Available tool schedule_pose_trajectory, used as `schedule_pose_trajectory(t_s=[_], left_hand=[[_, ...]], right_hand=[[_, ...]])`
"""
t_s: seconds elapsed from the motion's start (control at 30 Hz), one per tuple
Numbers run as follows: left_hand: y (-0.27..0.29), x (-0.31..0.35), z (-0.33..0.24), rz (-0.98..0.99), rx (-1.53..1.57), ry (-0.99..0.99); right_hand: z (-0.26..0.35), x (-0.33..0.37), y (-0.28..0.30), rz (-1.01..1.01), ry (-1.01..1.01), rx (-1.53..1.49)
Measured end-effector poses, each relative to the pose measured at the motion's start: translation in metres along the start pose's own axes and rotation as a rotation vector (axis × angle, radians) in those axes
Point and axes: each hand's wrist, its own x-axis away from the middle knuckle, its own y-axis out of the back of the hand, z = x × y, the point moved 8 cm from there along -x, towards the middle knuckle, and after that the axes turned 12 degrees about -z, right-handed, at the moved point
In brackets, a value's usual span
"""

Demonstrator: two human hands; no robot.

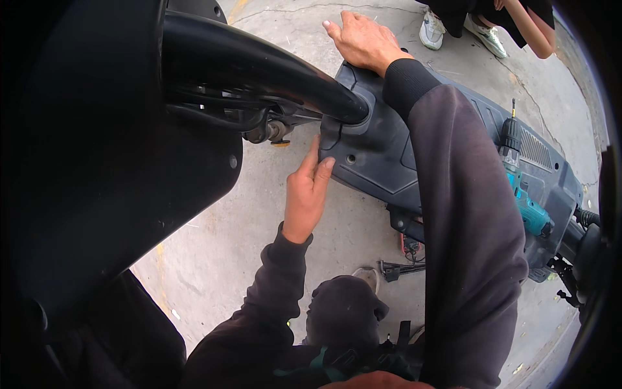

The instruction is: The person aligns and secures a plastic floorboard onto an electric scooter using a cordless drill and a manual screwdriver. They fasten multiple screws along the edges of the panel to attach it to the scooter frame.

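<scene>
A dark grey plastic floorboard panel (382, 165) of a scooter or similar vehicle stretches from the middle to the right, around the base of a thick black curved tube (259, 58). My left hand (307, 198) is at the panel's near left corner, thumb on its edge and a finger stretched along its side. Across the panel, my right hand (369, 42) rests at the far left corner. Its thumb points away to the left and the other fingers are partly hidden. A teal and black cordless drill (528, 207), bit fitted, lies on the panel's right part.
A large black body panel (116, 162) fills the left side. On the concrete floor (246, 227) below lie a red tool-like object (409, 245) and a black bracket-like part (395, 269). Another person's white shoes (433, 31) and bent arm show at the top right.
</scene>
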Motion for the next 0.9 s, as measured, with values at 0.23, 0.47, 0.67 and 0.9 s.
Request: schedule_pose_trajectory(t_s=[0.23, 0.47, 0.67, 0.9], left_hand=[[-0.009, -0.003, -0.008, 0.008, -0.073, -0.088], [-0.005, 0.024, 0.001, -0.052, -0.109, -0.052], [-0.008, 0.004, -0.003, 0.032, 0.002, -0.098], [-0.001, 0.002, 0.002, -0.006, 0.034, -0.130]], right_hand=[[0.024, -0.017, 0.034, -0.483, 0.601, -0.014], [0.005, -0.008, -0.018, 0.070, -0.072, -0.012], [0.017, 0.039, 0.067, -0.571, 0.183, -0.316], [0.033, 0.164, 0.100, -0.857, -0.111, -0.046]])
